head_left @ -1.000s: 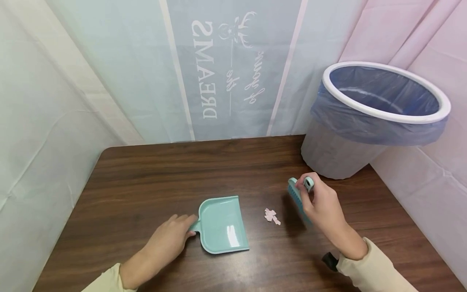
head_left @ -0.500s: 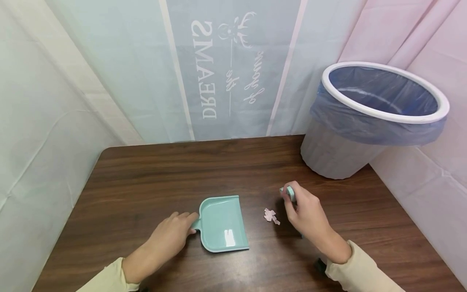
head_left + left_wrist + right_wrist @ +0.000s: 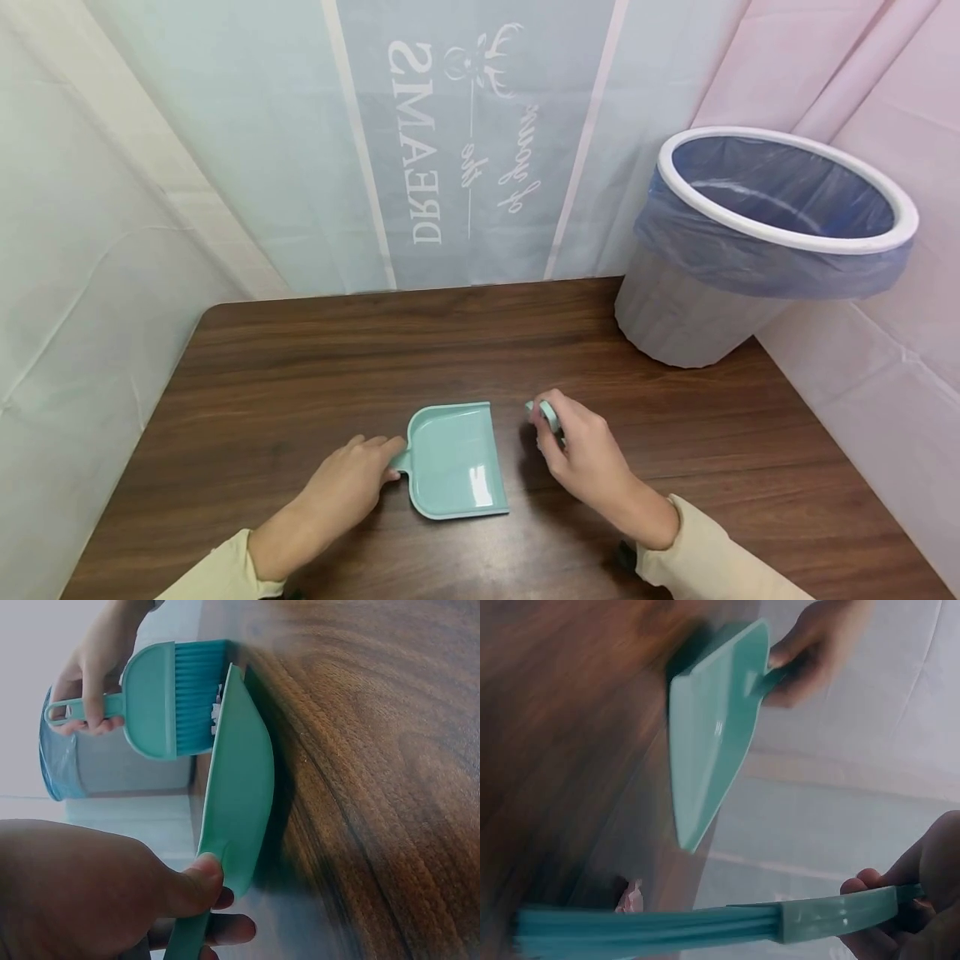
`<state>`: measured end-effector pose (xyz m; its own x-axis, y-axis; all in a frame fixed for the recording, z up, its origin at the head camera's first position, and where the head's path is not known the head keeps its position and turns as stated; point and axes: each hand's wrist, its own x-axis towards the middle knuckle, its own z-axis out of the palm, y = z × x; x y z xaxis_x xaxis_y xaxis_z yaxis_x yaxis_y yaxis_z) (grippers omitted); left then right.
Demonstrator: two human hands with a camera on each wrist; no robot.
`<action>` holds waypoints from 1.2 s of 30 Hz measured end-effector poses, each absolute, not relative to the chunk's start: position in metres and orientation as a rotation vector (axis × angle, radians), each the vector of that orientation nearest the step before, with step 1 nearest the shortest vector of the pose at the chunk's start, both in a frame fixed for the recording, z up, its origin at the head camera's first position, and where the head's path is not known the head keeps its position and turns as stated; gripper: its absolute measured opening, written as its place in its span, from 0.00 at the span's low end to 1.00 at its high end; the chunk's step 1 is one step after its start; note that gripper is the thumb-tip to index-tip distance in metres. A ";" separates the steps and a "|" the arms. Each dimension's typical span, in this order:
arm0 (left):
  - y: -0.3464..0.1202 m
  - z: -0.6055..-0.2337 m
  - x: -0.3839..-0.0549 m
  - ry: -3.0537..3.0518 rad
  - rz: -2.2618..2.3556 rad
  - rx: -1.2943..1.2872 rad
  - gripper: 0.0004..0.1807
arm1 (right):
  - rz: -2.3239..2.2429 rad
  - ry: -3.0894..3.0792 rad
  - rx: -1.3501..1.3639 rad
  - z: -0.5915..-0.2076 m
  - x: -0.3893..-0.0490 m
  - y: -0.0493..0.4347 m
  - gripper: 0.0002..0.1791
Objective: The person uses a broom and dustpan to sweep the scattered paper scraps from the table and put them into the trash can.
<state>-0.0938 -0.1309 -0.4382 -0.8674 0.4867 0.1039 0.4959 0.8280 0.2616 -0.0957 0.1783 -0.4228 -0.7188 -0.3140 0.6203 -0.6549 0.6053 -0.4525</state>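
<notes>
A mint-green dustpan (image 3: 453, 458) lies on the wooden table, its wide lip facing right. My left hand (image 3: 341, 492) grips its short handle; in the left wrist view the thumb presses on top. With my right hand (image 3: 588, 458) I hold a matching hand brush (image 3: 150, 705) by its looped handle, blue bristles pointing down at the table. Small pale pink paper scraps (image 3: 217, 711) sit between the bristles and the dustpan lip. One scrap (image 3: 632, 897) shows beside the bristles in the right wrist view. In the head view my right hand hides the scraps and most of the brush.
A grey bin (image 3: 690, 308) with a white rim and blue liner stands at the back right of the table (image 3: 315, 358). Printed cloth (image 3: 480, 167) hangs behind, with pale cloth walls at both sides.
My right hand has carried the brush leftward, near the dustpan lip. The scraps, seen earlier right of the dustpan, are now hidden in the head view. My left hand and dustpan stay in place.
</notes>
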 end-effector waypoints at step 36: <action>-0.132 -0.442 -0.093 -3.012 -0.505 -0.777 0.11 | 1.245 -2.095 0.587 -0.418 -0.107 0.169 0.10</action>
<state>-0.0930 -0.1325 -0.4416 -0.8784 0.4729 0.0693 0.4697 0.8271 0.3089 -0.1072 0.1686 -0.4180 -0.7062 -0.0588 0.7056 -0.6479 0.4555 -0.6105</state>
